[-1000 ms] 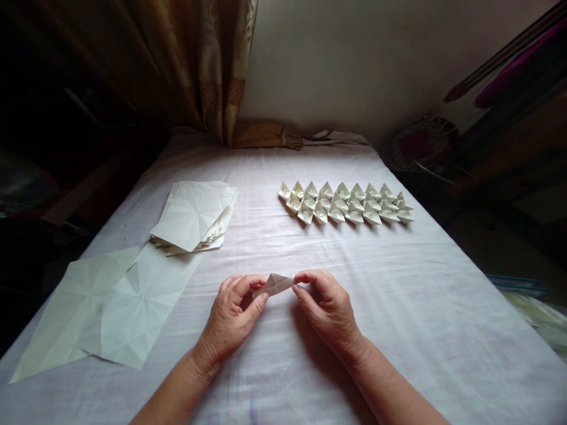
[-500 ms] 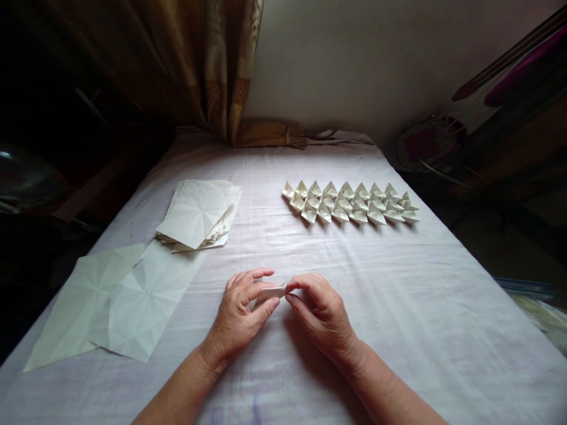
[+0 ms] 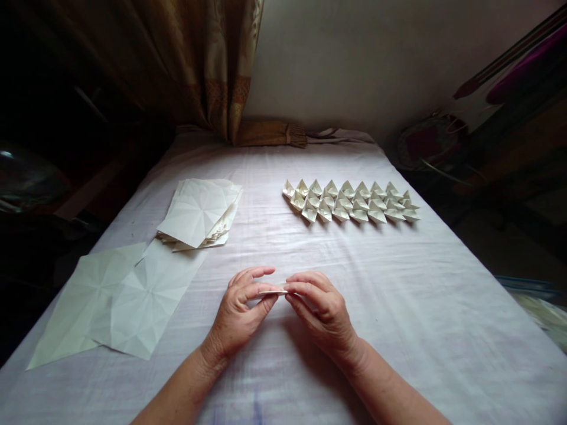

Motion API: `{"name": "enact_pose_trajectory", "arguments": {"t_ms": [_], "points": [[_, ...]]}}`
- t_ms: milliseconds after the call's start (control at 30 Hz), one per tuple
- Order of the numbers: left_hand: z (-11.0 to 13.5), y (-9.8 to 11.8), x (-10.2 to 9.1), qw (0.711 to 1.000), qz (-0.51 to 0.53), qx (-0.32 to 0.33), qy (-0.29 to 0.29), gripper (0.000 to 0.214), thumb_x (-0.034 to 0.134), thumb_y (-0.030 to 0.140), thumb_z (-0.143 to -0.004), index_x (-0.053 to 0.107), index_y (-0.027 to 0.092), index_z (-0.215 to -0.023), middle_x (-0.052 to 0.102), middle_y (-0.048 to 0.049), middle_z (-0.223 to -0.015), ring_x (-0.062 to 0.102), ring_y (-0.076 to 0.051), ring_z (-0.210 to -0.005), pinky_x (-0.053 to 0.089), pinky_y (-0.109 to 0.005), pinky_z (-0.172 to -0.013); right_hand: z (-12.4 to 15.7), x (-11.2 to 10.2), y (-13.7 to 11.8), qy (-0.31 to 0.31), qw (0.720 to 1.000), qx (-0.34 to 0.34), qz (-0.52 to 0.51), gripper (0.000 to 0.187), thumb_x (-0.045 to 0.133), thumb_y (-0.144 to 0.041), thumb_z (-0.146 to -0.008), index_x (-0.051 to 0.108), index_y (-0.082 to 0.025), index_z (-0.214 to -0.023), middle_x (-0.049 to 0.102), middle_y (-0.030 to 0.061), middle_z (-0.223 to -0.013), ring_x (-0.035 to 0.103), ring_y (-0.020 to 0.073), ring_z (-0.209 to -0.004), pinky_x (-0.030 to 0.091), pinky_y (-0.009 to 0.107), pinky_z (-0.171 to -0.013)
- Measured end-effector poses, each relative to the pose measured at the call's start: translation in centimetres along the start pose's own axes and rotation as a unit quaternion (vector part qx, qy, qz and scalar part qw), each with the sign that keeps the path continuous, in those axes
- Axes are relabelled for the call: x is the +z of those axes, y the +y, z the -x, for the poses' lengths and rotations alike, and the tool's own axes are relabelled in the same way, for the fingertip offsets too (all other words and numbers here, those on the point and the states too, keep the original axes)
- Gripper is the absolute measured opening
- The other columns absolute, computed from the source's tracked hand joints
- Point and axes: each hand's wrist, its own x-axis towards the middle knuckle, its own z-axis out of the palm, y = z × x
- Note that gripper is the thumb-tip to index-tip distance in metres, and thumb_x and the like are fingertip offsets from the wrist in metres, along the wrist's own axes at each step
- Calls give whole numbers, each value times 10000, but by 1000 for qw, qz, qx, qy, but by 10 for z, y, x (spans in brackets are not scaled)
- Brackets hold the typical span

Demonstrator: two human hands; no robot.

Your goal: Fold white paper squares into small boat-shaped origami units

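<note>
A small folded piece of white paper is held between my two hands, seen nearly edge-on above the cloth. My left hand pinches its left end between thumb and index finger, the other fingers curved above it. The right end lies in the fingertips of my right hand, thumb below and fingers on top. Part of the paper is hidden behind the fingers. Beyond my right hand stand rows of pointed folded paper pieces, set close together.
To the left lies a stack of creased paper sheets, with two more creased sheets overlapping nearer me. A pale cloth covers the table. At the back hang a brown curtain and its fringed tie against the wall.
The folded paper has tipped flatter, showing more of its edge. My right hand's fingers have straightened and spread along its right end. My left hand keeps its pinch.
</note>
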Motion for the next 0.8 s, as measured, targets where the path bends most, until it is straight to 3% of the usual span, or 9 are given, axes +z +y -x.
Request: {"name": "enact_pose_trajectory", "arguments": {"t_ms": [300,600,800], "points": [[1,3,0,999,-32,10,-13,85,680,274,-846,753,287,-887,696,-52,-1156,610,-235,-1119,443,-434,-1021,3,1,2,-16,999,1,34,100,574,-192,-919,658,-237,-891,691,64,-989,636,192,-909,514,361,-802],[-4,0,3,979,-163,123,25,163,621,206,-890,733,319,-929,697,-25,-1166,560,-244,-1186,328,-502,-1084,-1,-1,4,-3,991,-4,132,128,562,-200,-919,676,-259,-916,694,61,-1062,612,208,-999,482,390,-880],[-2,-2,8,959,-256,120,-34,260,606,205,-893,719,371,-1058,633,-25,-1301,489,-268,-1283,233,-567,-1130,-1,-5,17,-30,970,-20,239,154,571,-201,-918,691,-261,-841,699,47,-1082,589,220,-1008,452,364,-862]]}}
